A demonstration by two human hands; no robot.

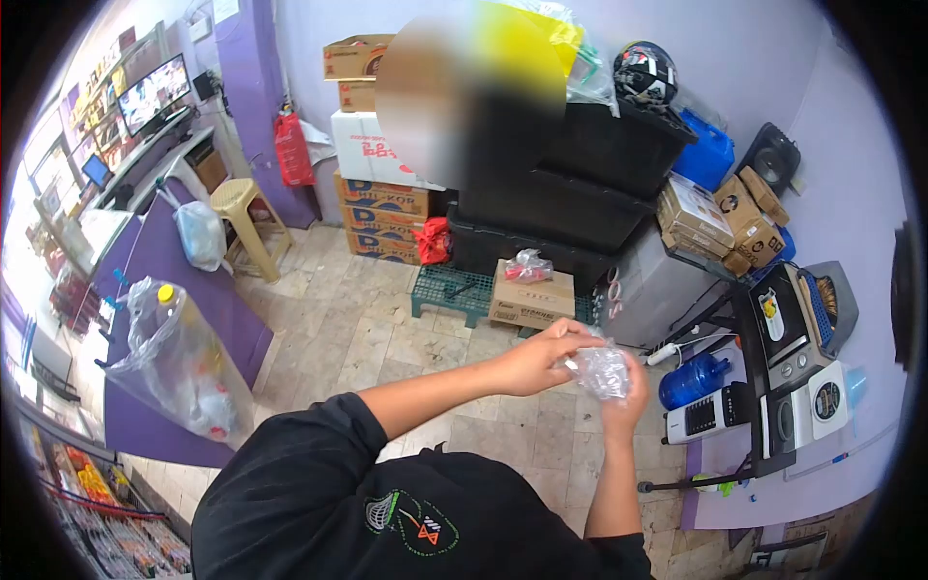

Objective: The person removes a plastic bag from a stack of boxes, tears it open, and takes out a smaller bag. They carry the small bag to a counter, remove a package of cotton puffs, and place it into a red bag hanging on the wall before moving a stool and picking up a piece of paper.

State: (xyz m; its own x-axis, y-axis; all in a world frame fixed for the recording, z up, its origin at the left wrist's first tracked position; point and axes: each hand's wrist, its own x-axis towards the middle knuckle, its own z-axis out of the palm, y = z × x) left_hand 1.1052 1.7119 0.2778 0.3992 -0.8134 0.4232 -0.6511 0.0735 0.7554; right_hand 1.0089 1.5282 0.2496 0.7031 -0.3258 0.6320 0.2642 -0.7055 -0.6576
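Both hands are raised in front of my body, over the tiled floor. Between them is a crumpled clear plastic bag [604, 373]. My right hand [626, 391] is wrapped round its right side and underside. From the left, my left hand [541, 360] reaches to the bag's upper left edge, its fingers bent and pressed on the plastic. Whether anything is inside the bag cannot be made out. Just beyond my hands, a cardboard box [530, 298] rests on a green plastic stand [450, 290], with a small clear bag holding something red [527, 268] on top.
Stacked black bins [580, 155] and cartons [382, 217] stand against the back wall. A beige stool [237, 198] and a hanging plastic bag [188, 362] are at the left. On the right are a blue water bottle [691, 382], an air cooler [706, 416] and a rack with appliances.
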